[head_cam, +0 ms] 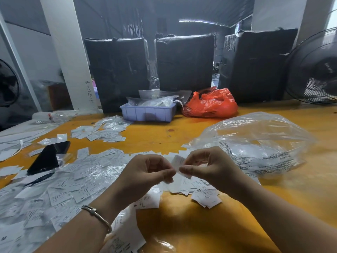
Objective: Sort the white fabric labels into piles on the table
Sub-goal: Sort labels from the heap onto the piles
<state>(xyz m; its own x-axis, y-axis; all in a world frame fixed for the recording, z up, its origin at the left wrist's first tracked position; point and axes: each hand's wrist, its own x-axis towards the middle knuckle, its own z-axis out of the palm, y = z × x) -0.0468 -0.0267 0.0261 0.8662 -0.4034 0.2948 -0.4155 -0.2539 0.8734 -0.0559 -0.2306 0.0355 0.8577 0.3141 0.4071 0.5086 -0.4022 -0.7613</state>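
Label pinched between left hand and right hand fingertips.

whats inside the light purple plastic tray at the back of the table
The light purple plastic tray holds clear plastic bags with white contents, heaped above its rim. A white strip hangs over its right end. Anything beneath the bags is hidden by them and the tray wall.

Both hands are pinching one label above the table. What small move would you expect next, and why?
Probably a read-and-drop: the left hand and right hand both pinch one white label held up over the table, so its size print likely gets checked, then one hand lets go and the other lays it on a matching pile, perhaps the small heap with an XL label just below.
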